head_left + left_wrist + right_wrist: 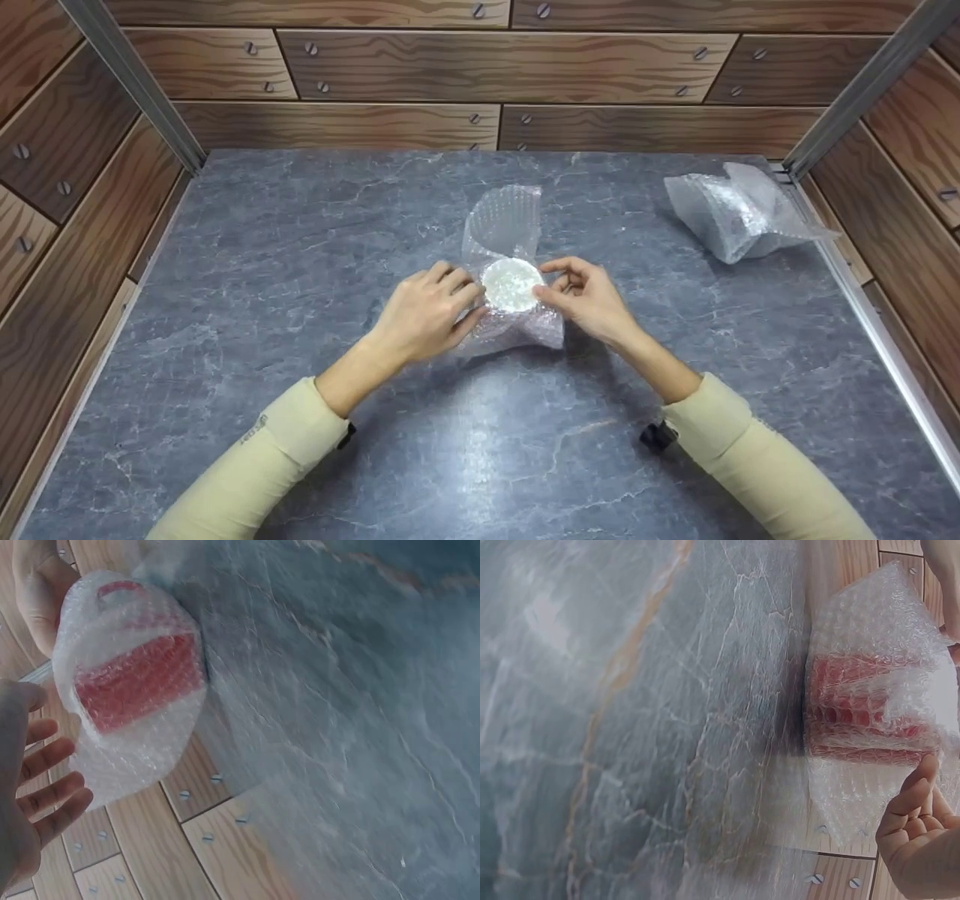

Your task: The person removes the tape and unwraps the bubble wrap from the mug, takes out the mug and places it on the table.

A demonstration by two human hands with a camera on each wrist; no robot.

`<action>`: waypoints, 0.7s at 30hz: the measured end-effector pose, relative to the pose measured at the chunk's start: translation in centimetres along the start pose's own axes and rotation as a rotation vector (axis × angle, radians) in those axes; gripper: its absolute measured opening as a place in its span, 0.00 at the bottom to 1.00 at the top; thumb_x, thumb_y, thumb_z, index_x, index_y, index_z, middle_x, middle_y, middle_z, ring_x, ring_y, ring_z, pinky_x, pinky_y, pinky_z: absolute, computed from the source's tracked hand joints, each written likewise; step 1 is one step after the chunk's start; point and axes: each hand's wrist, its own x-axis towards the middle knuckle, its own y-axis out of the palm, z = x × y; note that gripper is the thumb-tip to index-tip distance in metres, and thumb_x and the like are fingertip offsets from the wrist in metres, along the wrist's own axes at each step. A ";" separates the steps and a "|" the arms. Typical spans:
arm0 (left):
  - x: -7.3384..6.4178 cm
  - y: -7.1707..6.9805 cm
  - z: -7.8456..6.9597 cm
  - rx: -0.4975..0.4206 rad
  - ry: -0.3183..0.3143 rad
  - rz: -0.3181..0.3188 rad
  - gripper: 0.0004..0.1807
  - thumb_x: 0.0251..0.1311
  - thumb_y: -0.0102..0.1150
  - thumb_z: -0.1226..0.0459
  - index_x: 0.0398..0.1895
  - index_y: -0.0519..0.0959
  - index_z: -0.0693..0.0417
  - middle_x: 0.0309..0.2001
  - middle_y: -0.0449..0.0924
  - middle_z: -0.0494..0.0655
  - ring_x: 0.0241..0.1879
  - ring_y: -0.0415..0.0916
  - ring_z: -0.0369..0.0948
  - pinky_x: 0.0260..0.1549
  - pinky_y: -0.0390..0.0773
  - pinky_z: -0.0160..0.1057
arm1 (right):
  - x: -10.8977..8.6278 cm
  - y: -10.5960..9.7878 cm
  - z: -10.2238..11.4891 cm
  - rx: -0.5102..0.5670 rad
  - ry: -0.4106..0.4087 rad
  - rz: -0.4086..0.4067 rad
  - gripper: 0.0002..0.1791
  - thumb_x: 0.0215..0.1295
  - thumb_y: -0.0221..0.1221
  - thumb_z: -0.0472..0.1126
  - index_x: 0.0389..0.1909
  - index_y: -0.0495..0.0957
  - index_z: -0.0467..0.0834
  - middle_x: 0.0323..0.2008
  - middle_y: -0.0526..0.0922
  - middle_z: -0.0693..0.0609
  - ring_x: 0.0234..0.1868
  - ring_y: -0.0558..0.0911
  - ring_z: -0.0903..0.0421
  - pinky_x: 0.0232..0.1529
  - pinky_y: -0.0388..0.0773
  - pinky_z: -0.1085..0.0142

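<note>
In the head view a cylindrical item in bubble wrap stands near the middle of the table, with a round whitish top (512, 285). Through the wrap, the left wrist view shows a red band (141, 682) on its side. My left hand (431, 311) is at the left of the top, fingers loosely bent, fingertips right at its edge. In the left wrist view those fingers are spread. At the right edge of the top, thumb and index finger of my right hand (589, 296) pinch the bubble wrap (885, 622); its other fingers are curled.
A loose flap of bubble wrap (504, 221) rises behind the round top. At the back right, another crumpled bubble-wrap bundle (742, 214) lies by the metal edge rail (870, 322). Wood-patterned walls (495, 67) enclose the grey marbled table (300, 225) at the back and sides.
</note>
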 end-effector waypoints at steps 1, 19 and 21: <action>0.0 0.1 0.2 -0.001 0.002 0.003 0.13 0.71 0.63 0.51 0.46 0.85 0.48 0.43 0.87 0.44 0.41 0.81 0.43 0.35 0.87 0.37 | 0.0 0.0 -0.1 -0.001 0.002 -0.001 0.25 0.67 0.70 0.37 0.61 0.77 0.32 0.27 0.82 0.59 0.22 0.74 0.66 0.23 0.72 0.75; 0.4 1.7 2.4 -0.091 0.080 0.052 0.09 0.71 0.63 0.56 0.48 0.84 0.47 0.49 0.88 0.45 0.49 0.84 0.45 0.44 0.89 0.40 | 0.0 0.1 -0.2 -0.003 0.004 -0.019 0.25 0.65 0.71 0.36 0.60 0.78 0.32 0.27 0.81 0.58 0.23 0.74 0.66 0.23 0.73 0.76; 0.4 1.8 2.4 -0.095 0.085 0.044 0.08 0.72 0.63 0.56 0.48 0.84 0.46 0.49 0.87 0.44 0.49 0.83 0.45 0.44 0.89 0.41 | -0.1 0.1 -0.2 -0.001 0.007 -0.020 0.25 0.65 0.71 0.36 0.60 0.78 0.32 0.27 0.81 0.59 0.22 0.74 0.66 0.23 0.73 0.76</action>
